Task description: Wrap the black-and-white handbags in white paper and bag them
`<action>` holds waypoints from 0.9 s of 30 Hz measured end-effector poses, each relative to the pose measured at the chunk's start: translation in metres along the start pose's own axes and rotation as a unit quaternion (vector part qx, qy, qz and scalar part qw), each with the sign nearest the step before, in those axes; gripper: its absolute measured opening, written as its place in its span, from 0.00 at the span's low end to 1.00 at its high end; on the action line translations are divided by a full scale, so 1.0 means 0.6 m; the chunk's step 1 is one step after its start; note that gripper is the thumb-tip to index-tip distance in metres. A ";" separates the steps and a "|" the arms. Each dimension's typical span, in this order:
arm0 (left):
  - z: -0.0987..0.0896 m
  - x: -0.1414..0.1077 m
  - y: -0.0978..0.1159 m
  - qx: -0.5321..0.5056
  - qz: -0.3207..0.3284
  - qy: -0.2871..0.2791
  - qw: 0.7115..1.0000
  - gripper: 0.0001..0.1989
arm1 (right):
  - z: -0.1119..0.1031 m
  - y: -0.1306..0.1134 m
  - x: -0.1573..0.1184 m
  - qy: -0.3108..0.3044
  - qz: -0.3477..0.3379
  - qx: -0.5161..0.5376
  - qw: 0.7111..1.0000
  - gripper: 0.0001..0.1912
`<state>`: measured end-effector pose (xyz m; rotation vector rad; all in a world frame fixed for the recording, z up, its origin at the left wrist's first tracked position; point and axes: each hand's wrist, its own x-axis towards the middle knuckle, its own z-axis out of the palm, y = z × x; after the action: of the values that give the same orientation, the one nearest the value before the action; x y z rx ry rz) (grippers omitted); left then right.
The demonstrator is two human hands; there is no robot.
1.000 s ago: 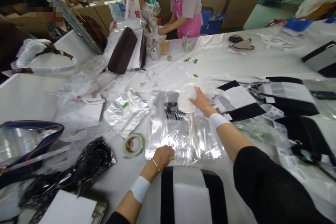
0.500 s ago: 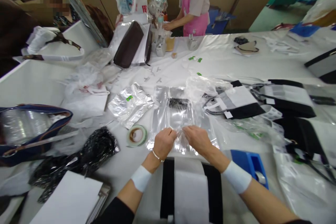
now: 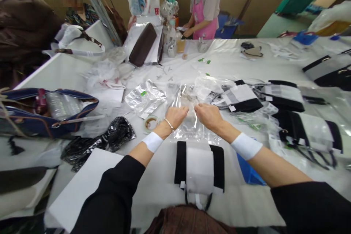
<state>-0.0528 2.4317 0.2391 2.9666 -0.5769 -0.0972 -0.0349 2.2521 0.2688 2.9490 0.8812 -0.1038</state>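
Note:
Both hands pinch a clear plastic bag (image 3: pixel 189 126) that lies on the white table. My left hand (image 3: pixel 177 116) is closed on its left part, and my right hand (image 3: pixel 208 117) is closed on its right part, a short gap apart. Just in front of me lies a black handbag (image 3: pixel 181 164) with a pale wrap round its middle and its handle towards me. A roll of tape (image 3: pixel 150 123) lies beside my left wrist, partly covered by it. Beneath my right forearm shows a blue tape dispenser (image 3: pixel 248 166).
Crumpled silvery plastic (image 3: pixel 145 98) and black plastic (image 3: pixel 117 133) lie to the left, near a navy bag (image 3: pixel 52 124) and white boards (image 3: pixel 85 186). Several wrapped black handbags (image 3: pixel 285 97) lie right. A person in a pink apron (image 3: pixel 204 25) stands across the table.
My hands have moved away from me along the plastic bag, still closed on it. The view has shifted back, so the whole black handbag in front of me now shows.

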 end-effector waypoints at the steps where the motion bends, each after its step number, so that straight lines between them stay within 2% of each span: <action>1: 0.004 -0.011 -0.003 0.012 -0.004 0.007 1.000 0.12 | 0.000 -0.002 -0.008 0.009 -0.010 -0.014 1.000 0.15; 5: 0.020 -0.050 -0.030 0.029 -0.062 0.055 0.996 0.15 | 0.009 0.006 -0.045 0.025 -0.020 -0.065 0.997 0.15; 7: 0.017 -0.063 -0.046 0.005 -0.108 0.061 0.992 0.14 | 0.012 0.025 -0.059 0.025 0.014 -0.083 0.996 0.15; 9: 0.002 -0.073 -0.061 -0.015 -0.137 0.073 0.988 0.13 | 0.002 0.055 -0.068 0.038 0.079 -0.083 0.993 0.14; 11: -0.022 -0.078 -0.077 -0.012 -0.154 0.100 0.983 0.13 | -0.026 0.087 -0.073 0.074 0.157 -0.062 0.983 0.13; 14: -0.061 -0.082 -0.106 -0.019 -0.209 0.148 0.966 0.12 | -0.091 0.133 -0.081 0.136 0.270 -0.010 0.953 0.08; 17: -0.088 -0.077 -0.134 -0.129 -0.309 0.166 0.928 0.07 | -0.150 0.167 -0.096 0.183 0.325 0.038 0.927 0.06; 19: -0.097 -0.069 -0.145 -0.282 -0.343 0.159 0.882 0.10 | -0.171 0.179 -0.109 0.196 0.324 0.082 0.922 0.07; 20: -0.100 -0.064 -0.147 -0.371 -0.348 0.150 0.848 0.13 | -0.176 0.182 -0.115 0.197 0.322 0.107 0.920 0.10; 22: -0.106 -0.054 -0.144 -0.544 -0.331 0.128 0.760 0.19 | -0.179 0.180 -0.127 0.194 0.338 0.160 0.907 0.16; 24: -0.116 -0.045 -0.135 -0.677 -0.293 0.128 0.663 0.21 | -0.178 0.170 -0.135 0.214 0.355 0.219 0.883 0.19; 27: -0.131 -0.036 -0.117 -0.806 -0.216 0.179 0.521 0.14 | -0.166 0.149 -0.146 0.318 0.332 0.330 0.825 0.16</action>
<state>-0.0400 2.5125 0.3086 1.0750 0.3143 -0.0166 -0.0541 2.1373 0.3789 3.7991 -0.3493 0.8076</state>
